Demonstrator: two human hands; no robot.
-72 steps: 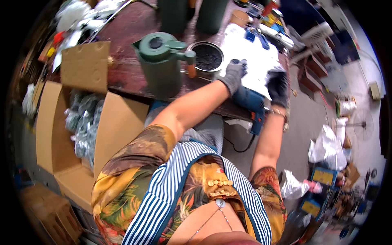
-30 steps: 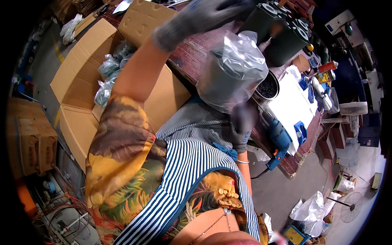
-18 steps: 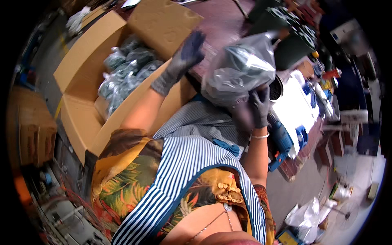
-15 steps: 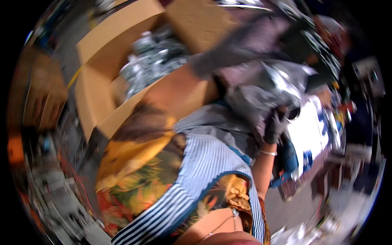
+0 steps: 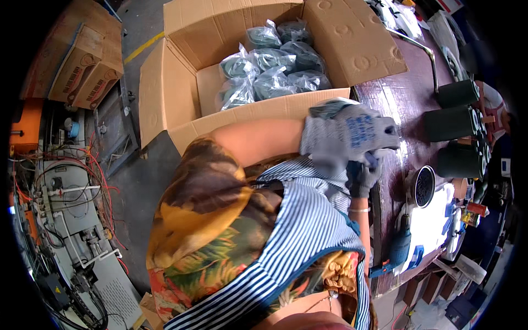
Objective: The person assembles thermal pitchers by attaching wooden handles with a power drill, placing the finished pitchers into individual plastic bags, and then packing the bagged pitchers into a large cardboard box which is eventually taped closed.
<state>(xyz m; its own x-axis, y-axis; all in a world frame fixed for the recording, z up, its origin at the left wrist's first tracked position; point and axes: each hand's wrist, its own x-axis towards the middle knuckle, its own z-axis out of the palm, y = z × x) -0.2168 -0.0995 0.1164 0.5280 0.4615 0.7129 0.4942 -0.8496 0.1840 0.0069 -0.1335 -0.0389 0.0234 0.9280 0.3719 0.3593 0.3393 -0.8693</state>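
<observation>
My left hand [image 5: 355, 132], in a grey knit glove with blue print, reaches across my body at the table's edge with its fingers curled. A clear plastic bag [image 5: 331, 108] with something dark green in it shows just behind that glove; most of it is hidden. Close below, my right hand [image 5: 366, 179], in a grey glove too, is closed at the left hand's fingers on the bag; its grip is partly covered. Beside both hands stands an open cardboard box [image 5: 258, 113], holding several clear bags [image 5: 272, 59] of dark green rolled or coiled pieces.
On the dark table [image 5: 396, 96] stand several dark green cylinders [image 5: 451, 124] and a round black-topped container [image 5: 423, 187]. A blue power drill [image 5: 399, 250] lies near the table's edge. Closed cartons [image 5: 82, 69] and a wired machine [image 5: 77, 203] are at the left.
The left arm has come down from far over the table to meet the right hand. The silvery bag, spread wide before, is now bunched and mostly hidden behind the left glove. The view has shifted.
</observation>
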